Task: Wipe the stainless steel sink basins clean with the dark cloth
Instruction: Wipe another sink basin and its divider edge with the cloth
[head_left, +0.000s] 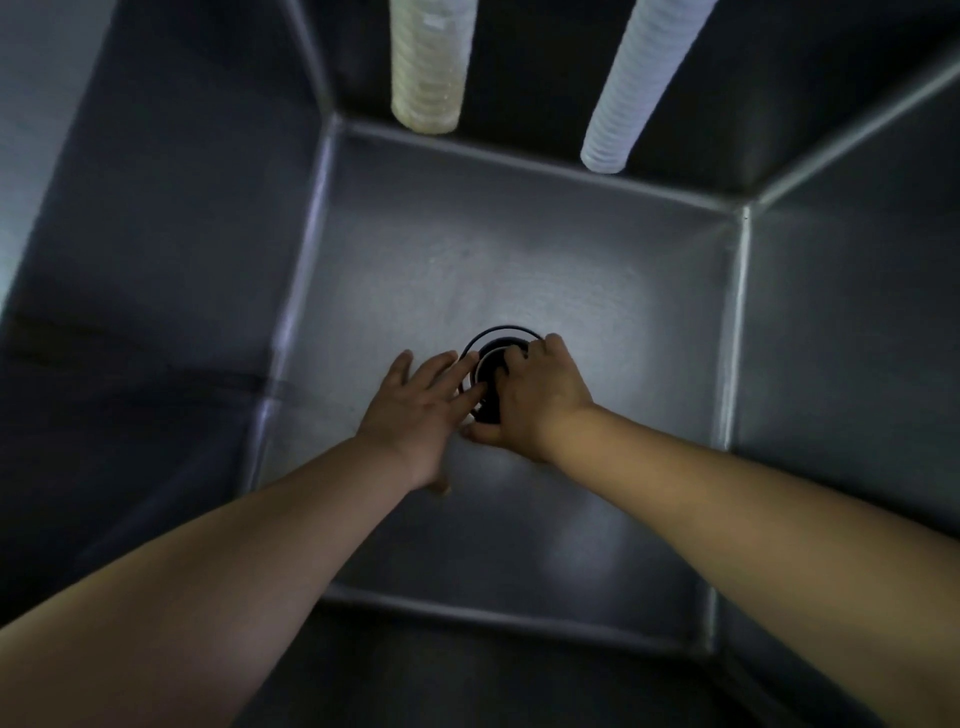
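Head camera looks straight down into a deep stainless steel sink basin (519, 249), its brushed floor lit brightest around the drain. At left, the basin's wall (171, 249) falls into shadow. Left hand (415, 410) reaches down to the basin floor with fingers spread and straight, its grip released, fingertips touching the edge of a black round drain fitting (491, 369). Above, a yellowed ribbed hose (428, 62) hangs over the far wall, and to its right a white ribbed hose (639, 83) slants down beside it; both ends stop short of the floor. Right hand (535, 400) sits on the right side of the drain fitting, fingers curled over its top and thumb wrapped beneath, grasping it. A thin dark ring (506, 328) shows on the floor just behind the fitting. Both bare forearms stretch in from the near rim. No dark cloth can be made out in either grip or on the visible basin floor
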